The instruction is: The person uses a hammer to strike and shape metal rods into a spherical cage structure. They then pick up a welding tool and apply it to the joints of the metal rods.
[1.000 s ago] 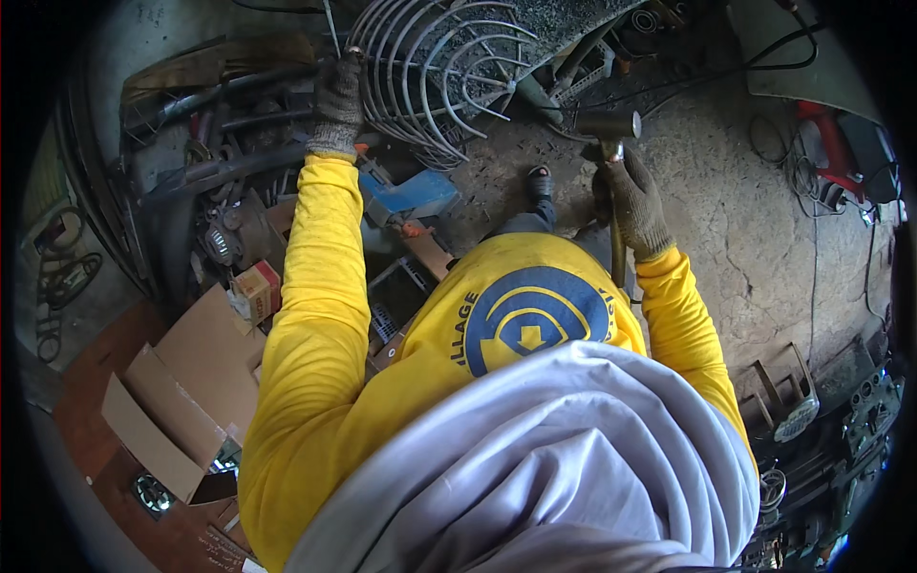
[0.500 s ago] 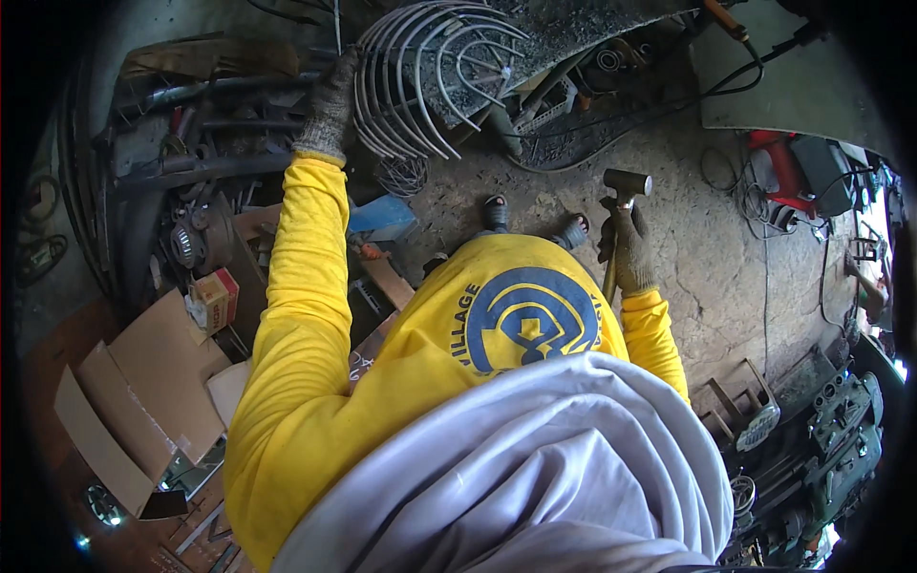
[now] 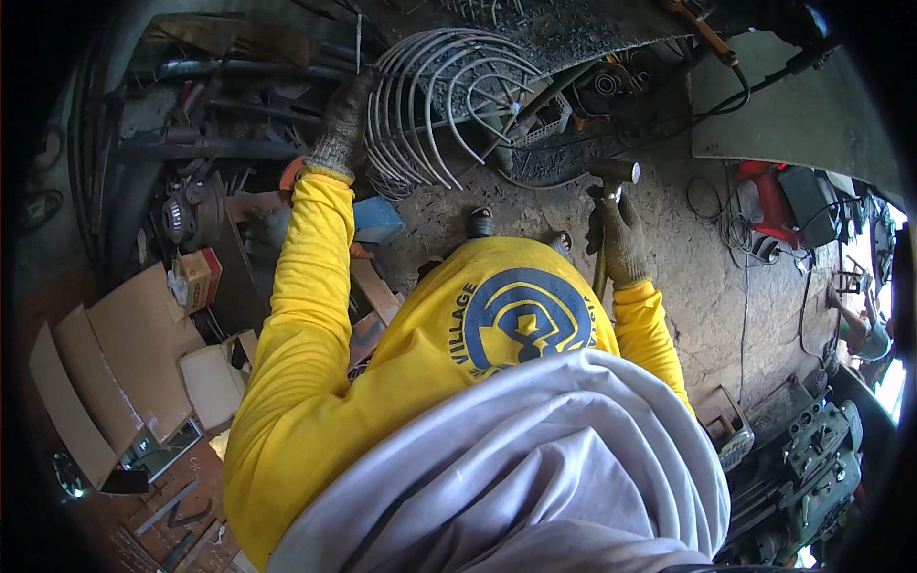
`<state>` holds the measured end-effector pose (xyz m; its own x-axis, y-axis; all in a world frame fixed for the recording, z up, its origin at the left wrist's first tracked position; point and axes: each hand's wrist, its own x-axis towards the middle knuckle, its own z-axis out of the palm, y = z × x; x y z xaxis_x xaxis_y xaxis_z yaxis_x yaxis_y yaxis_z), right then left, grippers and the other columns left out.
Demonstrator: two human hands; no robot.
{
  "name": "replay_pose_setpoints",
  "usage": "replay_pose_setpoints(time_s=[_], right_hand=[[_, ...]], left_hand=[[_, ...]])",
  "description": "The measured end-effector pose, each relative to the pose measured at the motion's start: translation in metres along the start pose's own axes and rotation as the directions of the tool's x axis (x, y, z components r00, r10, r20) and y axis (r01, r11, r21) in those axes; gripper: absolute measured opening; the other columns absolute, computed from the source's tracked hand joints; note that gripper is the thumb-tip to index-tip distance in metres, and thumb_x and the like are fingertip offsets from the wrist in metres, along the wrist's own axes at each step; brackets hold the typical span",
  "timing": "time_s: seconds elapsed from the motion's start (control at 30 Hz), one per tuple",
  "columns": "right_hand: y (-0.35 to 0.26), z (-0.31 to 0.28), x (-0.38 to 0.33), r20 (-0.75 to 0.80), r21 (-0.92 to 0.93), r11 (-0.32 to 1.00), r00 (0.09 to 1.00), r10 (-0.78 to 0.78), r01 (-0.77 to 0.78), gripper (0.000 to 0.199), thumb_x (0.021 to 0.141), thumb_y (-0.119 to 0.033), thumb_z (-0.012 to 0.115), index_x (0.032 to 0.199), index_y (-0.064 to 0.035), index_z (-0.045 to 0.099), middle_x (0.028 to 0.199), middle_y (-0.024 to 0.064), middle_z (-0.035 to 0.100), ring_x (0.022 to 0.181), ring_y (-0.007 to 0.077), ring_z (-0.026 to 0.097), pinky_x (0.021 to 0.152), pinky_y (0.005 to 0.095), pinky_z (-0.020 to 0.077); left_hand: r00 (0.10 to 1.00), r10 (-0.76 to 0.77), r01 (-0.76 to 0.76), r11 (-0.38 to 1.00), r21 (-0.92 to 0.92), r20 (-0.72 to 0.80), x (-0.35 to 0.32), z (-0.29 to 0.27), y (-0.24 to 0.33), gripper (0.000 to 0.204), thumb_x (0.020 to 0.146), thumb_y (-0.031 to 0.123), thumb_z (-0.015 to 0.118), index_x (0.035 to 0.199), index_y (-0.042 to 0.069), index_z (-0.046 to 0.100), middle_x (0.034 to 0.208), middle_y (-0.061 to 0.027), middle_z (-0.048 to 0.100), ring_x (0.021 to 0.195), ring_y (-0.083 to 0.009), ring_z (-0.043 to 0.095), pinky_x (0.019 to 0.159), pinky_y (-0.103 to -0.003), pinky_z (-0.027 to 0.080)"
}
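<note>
Left hand [image 3: 350, 119], curved, grey, open-ribbed cage [image 3: 450, 103]

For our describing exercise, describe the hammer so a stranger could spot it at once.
From the yellow shirt, follow the right sleeve to the gloved right hand. It holds the hammer, whose solid, blunt head sets it apart from the cage of curved rods.

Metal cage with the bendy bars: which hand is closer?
Left. The left hand is at the left edge of the cage; the right hand, holding the hammer, is lower in the picture and to the right.
</note>
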<state>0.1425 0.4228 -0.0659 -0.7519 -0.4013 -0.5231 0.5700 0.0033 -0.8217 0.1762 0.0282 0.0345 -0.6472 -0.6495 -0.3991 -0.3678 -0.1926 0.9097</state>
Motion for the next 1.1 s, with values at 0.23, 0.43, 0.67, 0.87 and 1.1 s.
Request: replay_pose_setpoints(time_s=[0.23,0.43,0.67,0.87,1.1], right_hand=[[0.011,-0.003,-0.001,-0.020,-0.085,0.994,0.997,0.070,-0.071,0.050,0.099,-0.040,0.060,0.129,-0.0006,0.055,0.085,0.0059,0.059,0.063,0.0121,0.056,0.051,0.0256,0.0479],[0.010,-0.007,-0.001,-0.024,-0.080,0.993,0.996,0.081,-0.083,0.047,0.100,-0.039,0.060,0.128,-0.0009,0.056,0.083,0.0056,0.060,0.062,0.0114,0.056,0.050,0.0252,0.0476],[0.012,-0.010,0.000,-0.051,-0.057,0.993,0.993,0.105,-0.108,0.042,0.100,-0.038,0.060,0.124,-0.0025,0.058,0.079,0.0060,0.062,0.059,0.0108,0.056,0.049,0.0244,0.0471],[0.012,-0.006,0.002,-0.047,-0.101,0.988,0.993,0.110,-0.114,0.044,0.100,-0.039,0.060,0.122,-0.0022,0.059,0.082,0.0065,0.063,0.060,0.0111,0.056,0.050,0.0236,0.0466],[0.006,0.005,0.005,-0.015,-0.155,0.982,0.994,0.104,-0.105,0.047,0.099,-0.042,0.061,0.122,-0.0008,0.060,0.082,0.0061,0.061,0.062,0.0109,0.056,0.051,0.0236,0.0470]], left_hand=[[0.981,0.189,-0.191,0.980,0.055,0.034,0.004,-0.007,-0.009,0.049,0.095,0.037,0.058,0.132,0.005,0.057,0.131,-0.0134,0.060,0.118,-0.0275,0.058,0.102,-0.039,0.045],[0.700,0.611,-0.708,0.661,0.249,0.370,0.059,-0.052,-0.050,0.045,0.095,0.037,0.062,0.129,0.006,0.063,0.123,-0.0073,0.065,0.113,-0.0208,0.059,0.101,-0.035,0.043],[0.407,0.693,-0.894,0.169,0.414,0.595,0.086,-0.068,-0.049,0.043,0.096,0.026,0.057,0.133,0.006,0.057,0.128,-0.0108,0.062,0.117,-0.0246,0.057,0.103,-0.035,0.043],[0.316,0.682,-0.903,0.002,0.430,0.659,0.094,-0.073,-0.052,0.043,0.097,0.017,0.053,0.138,0.006,0.053,0.132,-0.0138,0.059,0.121,-0.0278,0.056,0.104,-0.036,0.043],[0.273,0.678,-0.893,-0.085,0.442,0.682,0.097,-0.081,-0.052,0.045,0.097,0.006,0.048,0.143,0.006,0.048,0.137,-0.0173,0.055,0.125,-0.0316,0.055,0.106,-0.036,0.043]])
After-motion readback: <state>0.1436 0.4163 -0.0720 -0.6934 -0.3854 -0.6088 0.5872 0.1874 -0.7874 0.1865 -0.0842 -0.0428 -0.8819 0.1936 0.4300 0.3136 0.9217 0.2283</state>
